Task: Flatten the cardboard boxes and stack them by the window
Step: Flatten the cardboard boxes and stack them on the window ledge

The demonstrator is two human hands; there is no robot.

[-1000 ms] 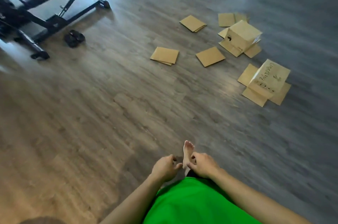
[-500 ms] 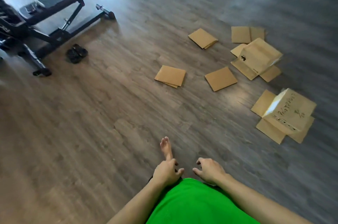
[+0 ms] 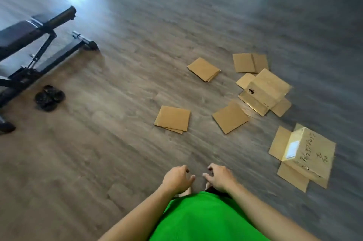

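Closer now, both hands, left hand (image 3: 177,178) and right hand (image 3: 221,177), hang empty, fingers loosely curled; the written-on box (image 3: 310,154), right of them, needs reaching and flattening.

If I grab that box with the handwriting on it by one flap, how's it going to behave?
The handwritten box probably lifts easily: it looks like thin cardboard. Its flaps are splayed flat on the floor, so one would likely bend at the crease and let the box swing. It should slide easily on the smooth boards.
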